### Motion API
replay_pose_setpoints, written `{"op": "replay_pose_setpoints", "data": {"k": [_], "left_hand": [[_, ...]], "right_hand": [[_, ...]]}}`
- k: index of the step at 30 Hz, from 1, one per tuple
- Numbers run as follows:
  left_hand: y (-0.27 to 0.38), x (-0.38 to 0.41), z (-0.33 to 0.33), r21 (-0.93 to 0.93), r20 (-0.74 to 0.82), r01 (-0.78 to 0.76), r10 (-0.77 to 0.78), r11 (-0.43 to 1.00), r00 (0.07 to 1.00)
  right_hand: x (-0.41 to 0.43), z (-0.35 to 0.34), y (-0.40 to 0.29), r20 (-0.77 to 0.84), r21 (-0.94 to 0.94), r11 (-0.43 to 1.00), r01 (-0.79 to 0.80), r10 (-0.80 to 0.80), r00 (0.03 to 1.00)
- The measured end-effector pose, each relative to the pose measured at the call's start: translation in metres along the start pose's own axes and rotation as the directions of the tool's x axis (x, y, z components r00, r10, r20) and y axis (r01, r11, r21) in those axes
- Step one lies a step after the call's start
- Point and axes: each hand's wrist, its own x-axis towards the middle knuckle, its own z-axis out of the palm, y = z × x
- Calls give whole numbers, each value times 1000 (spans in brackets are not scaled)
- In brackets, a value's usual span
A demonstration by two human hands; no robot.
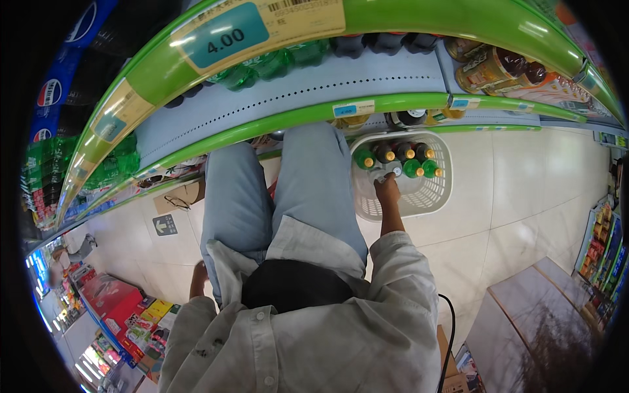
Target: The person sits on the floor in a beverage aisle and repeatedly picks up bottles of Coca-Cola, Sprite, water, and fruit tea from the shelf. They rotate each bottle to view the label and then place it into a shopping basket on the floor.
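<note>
My right hand (388,190) reaches into a white plastic basket (444,196) on the floor, to the right of my knees. Its fingers are around a clear plastic bottle (378,174) with a pale cap. Next to that bottle, along the basket's shelf side, several dark bottles (404,150) and green bottles (364,157) stand with yellow-orange caps. My left hand (198,277) hangs by my left hip, partly hidden by my sleeve and leg; its fingers cannot be made out.
Green-edged store shelves (393,103) curve close in front of my knees, holding green soda bottles (270,64) and dark bottles (388,43). A cardboard box (194,194) lies by the lower shelf at left. Stacked cartons (530,314) stand behind me at right. A red display (110,299) is at left.
</note>
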Motion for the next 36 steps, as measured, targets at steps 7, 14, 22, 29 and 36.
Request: {"op": "replay_pose_setpoints", "data": {"k": [7, 14, 22, 29, 36], "left_hand": [[18, -54, 17, 80, 66, 67, -72, 995, 995], [53, -39, 35, 107, 75, -89, 81, 990, 994], [103, 11, 66, 99, 33, -275, 273, 956, 961], [115, 27, 75, 100, -10, -351, 353, 931, 935], [116, 45, 81, 106, -18, -418, 422, 902, 906]], "right_hand": [[1, 16, 1, -53, 42, 999, 13, -10, 999], [-13, 19, 14, -75, 40, 996, 79, -76, 994], [-45, -111, -89, -167, -31, 851, 524, -521, 837], [-238, -320, -278, -394, 303, 288, 909, -830, 394], [-285, -355, -382, -633, 78, 172, 982, -752, 182]]}}
